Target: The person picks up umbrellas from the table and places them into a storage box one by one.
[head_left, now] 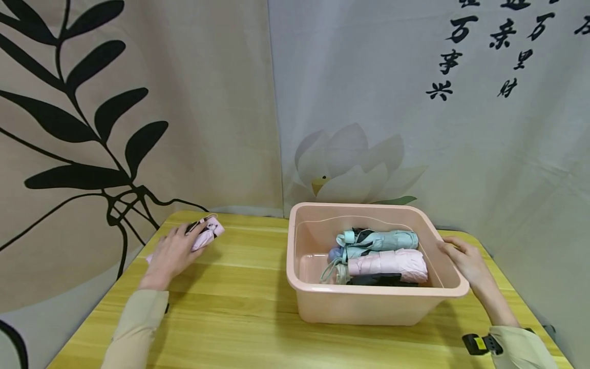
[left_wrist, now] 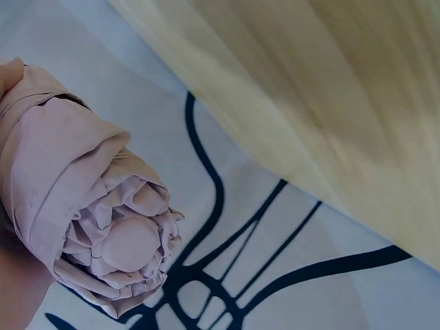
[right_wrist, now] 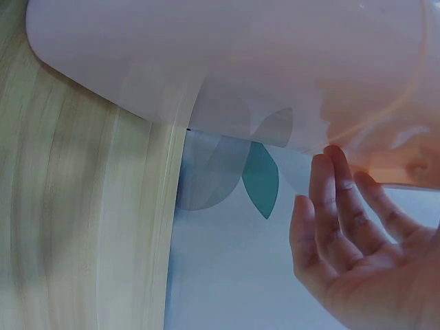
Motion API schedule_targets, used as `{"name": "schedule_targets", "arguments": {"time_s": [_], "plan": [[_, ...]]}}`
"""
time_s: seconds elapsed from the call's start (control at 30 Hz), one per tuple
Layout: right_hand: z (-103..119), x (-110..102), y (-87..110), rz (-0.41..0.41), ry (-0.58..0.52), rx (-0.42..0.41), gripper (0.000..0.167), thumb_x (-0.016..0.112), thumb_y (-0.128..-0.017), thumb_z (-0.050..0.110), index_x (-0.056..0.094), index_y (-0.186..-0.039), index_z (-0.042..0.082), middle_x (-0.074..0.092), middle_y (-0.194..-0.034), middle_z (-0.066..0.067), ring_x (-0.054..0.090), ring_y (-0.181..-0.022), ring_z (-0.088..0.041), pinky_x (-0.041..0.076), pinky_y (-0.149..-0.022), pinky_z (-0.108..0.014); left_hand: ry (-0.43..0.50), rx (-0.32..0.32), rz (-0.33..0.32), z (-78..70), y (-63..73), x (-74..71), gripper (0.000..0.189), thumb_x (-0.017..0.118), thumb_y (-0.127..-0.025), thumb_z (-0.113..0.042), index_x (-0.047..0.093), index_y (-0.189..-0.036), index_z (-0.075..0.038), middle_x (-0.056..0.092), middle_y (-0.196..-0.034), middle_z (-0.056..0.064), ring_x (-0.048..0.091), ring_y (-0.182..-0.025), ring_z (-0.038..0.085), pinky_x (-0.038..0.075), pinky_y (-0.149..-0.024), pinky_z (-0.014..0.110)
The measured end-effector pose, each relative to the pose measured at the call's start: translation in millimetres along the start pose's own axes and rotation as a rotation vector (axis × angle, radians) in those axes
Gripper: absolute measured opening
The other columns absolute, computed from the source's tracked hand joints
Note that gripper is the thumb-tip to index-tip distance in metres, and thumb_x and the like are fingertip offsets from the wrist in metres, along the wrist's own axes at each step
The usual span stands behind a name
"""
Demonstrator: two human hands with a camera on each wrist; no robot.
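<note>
At the table's left side, my left hand [head_left: 174, 252] grips a folded pale pink umbrella [head_left: 209, 233]. Its gathered fabric end and round tip show close up in the left wrist view, a strap wrapped about the folds [left_wrist: 75, 172]. A pink plastic bin [head_left: 355, 307] stands right of centre. Inside lie several folded umbrellas: light blue ones [head_left: 392, 240], a pale pink one [head_left: 392, 263] and a black one [head_left: 375, 280]. My right hand [head_left: 465, 259] is at the bin's right side. Its fingers [right_wrist: 347, 199] are fairly straight, fingertips at the outer wall under the rim.
Both things are on a yellow wood-grain table [head_left: 230, 307]. Behind it hangs a pale cloth backdrop [head_left: 221, 102] with a black plant, a lotus and dark writing. A dark curved object [head_left: 16, 341] shows at the lower left.
</note>
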State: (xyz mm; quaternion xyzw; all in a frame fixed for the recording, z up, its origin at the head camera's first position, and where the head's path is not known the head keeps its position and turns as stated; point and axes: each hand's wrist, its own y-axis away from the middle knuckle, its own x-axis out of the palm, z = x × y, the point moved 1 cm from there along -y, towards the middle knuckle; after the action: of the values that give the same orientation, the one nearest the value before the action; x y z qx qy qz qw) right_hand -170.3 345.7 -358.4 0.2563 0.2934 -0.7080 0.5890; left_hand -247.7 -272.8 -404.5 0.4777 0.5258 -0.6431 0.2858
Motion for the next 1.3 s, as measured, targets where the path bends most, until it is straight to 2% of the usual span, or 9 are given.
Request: {"name": "schedule_targets", "arguments": {"time_s": [0.27,0.47,0.8,1.3], "plan": [[0.5,0.3,0.3,0.001,0.004,0.010,0.052,0.042,-0.099,0.035,0.051,-0.128,-0.008,0.057,-0.118,-0.034,0.049,-0.074,0.011,0.046,-0.064,-0.020,-0.006,0.061,-0.060,-18.4,-8.7,-10.0,0.065,0.069,-0.085,-0.034,0.041,-0.141,-0.021,0.056,-0.118,0.029,0.058,-0.098,0.047,0.048,-0.075,0.062],[0.1,0.8,1.2,0.007,-0.008,0.009,0.052,0.043,-0.099,0.035,0.051,-0.128,-0.008,0.057,-0.118,-0.033,0.049,-0.074,0.011,0.047,-0.065,-0.020,-0.005,0.083,-0.089,-32.8,-14.7,-16.4,0.064,0.069,-0.085,-0.034,0.042,-0.142,-0.022,0.055,-0.123,0.027,0.058,-0.102,0.047,0.048,-0.080,0.062],[0.1,1.8,0.8,-0.001,-0.006,0.010,0.052,0.044,-0.099,0.035,0.052,-0.127,-0.007,0.057,-0.119,-0.033,0.049,-0.074,0.011,0.047,-0.065,-0.020,-0.025,0.147,-0.183,-54.9,-23.4,-27.7,0.064,0.074,-0.081,-0.035,0.047,-0.138,-0.022,0.057,-0.120,0.024,0.060,-0.095,0.042,0.050,-0.073,0.057],[0.8,0.5,1.2,0.007,-0.014,0.018,0.054,0.043,-0.099,0.037,0.051,-0.129,-0.007,0.057,-0.120,-0.033,0.049,-0.074,0.011,0.047,-0.065,-0.020,-0.018,0.234,-0.240,-88.2,-38.7,-43.0,0.063,0.074,-0.080,-0.037,0.050,-0.136,-0.021,0.059,-0.118,0.023,0.061,-0.097,0.041,0.052,-0.072,0.054]]}}
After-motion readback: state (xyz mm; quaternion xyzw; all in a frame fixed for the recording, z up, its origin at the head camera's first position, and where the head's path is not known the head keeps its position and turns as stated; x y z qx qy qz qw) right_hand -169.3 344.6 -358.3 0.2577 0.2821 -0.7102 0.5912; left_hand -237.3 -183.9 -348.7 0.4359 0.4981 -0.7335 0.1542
